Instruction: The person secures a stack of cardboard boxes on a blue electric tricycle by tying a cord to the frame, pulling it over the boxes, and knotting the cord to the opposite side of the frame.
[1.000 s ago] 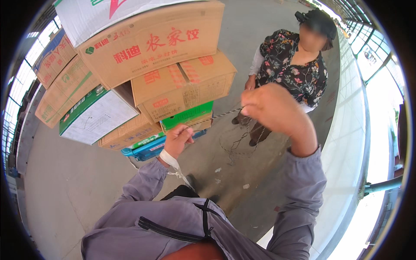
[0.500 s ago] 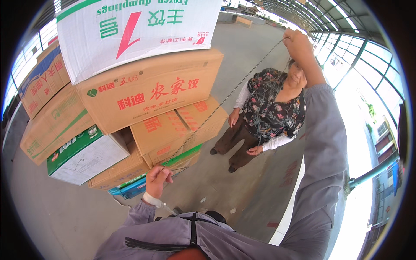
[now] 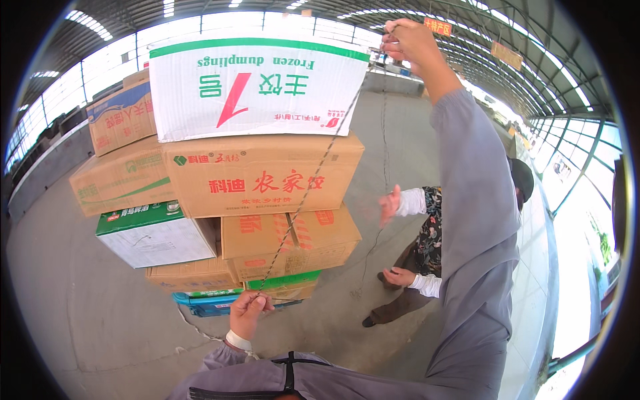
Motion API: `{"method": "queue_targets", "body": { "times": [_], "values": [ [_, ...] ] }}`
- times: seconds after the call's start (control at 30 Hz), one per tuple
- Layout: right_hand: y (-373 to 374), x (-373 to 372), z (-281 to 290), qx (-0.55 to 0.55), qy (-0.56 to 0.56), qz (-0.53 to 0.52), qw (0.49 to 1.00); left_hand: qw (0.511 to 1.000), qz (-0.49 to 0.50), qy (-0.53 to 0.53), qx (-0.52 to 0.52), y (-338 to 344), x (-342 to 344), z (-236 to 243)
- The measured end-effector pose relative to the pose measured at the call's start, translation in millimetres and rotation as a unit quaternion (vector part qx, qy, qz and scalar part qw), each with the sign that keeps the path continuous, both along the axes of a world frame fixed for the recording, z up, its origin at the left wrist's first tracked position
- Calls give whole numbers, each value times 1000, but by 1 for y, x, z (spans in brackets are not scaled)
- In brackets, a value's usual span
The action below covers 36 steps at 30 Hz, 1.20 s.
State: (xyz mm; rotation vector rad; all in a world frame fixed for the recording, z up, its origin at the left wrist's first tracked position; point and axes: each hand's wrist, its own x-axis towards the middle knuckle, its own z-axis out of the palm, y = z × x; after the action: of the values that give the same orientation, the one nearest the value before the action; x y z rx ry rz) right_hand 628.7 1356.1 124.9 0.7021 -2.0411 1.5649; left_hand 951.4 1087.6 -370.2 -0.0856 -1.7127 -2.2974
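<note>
Only the head cam on my feed, so here's what I've got. My left hand (image 3: 244, 318), low and a bit left of frame centre, is curled tight around a thin dark-and-light braided rope (image 3: 310, 188), with a white band (image 3: 238, 340) round that wrist. My right hand (image 3: 415, 47) is way up in the upper right, fingers pinched on the same rope.

The rope slants between the two, passing in front of the stacked cartons from lower centre to upper right, and a loose length hangs below my right hand toward the floor (image 3: 100, 320).

The stack fills the left and centre: a white carton with a green band (image 3: 260, 87) up top, a wide brown carton (image 3: 267, 175) under it, then a taped brown carton (image 3: 293, 241) and, left of that, a green-and-white carton (image 3: 160, 240). Some blue plastic (image 3: 200, 305) pokes out at the bottom.

Right of centre there's a co-worker in a dark cap (image 3: 522, 179), partly hidden behind my right sleeve (image 3: 477, 220), both hands (image 3: 392, 203) in sight.
</note>
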Motion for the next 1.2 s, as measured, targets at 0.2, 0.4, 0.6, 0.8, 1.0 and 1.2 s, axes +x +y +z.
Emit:
{"method": "queue_targets", "body": {
  "times": [0.2,0.4,0.6,0.8,1.0,1.2],
  "values": [
    [-73,-23,23,92,49,60,993,999,40,-8,15,-2,5,1],
    [-139,-41,21,246,136,14,960,996,-20,1,83,-2,-2,-14],
    [-171,-44,31,320,264,28,909,994,-73,23,84,-10,-10,-19],
    [-175,-36,30,527,335,-87,776,995,-79,-33,58,-16,-18,-7],
    [-174,28,20,507,227,-54,830,992,-101,-38,70,-14,-17,-8],
    [-166,12,21,428,92,-53,898,988,-124,-15,91,-21,-21,-4]
  ]
}}
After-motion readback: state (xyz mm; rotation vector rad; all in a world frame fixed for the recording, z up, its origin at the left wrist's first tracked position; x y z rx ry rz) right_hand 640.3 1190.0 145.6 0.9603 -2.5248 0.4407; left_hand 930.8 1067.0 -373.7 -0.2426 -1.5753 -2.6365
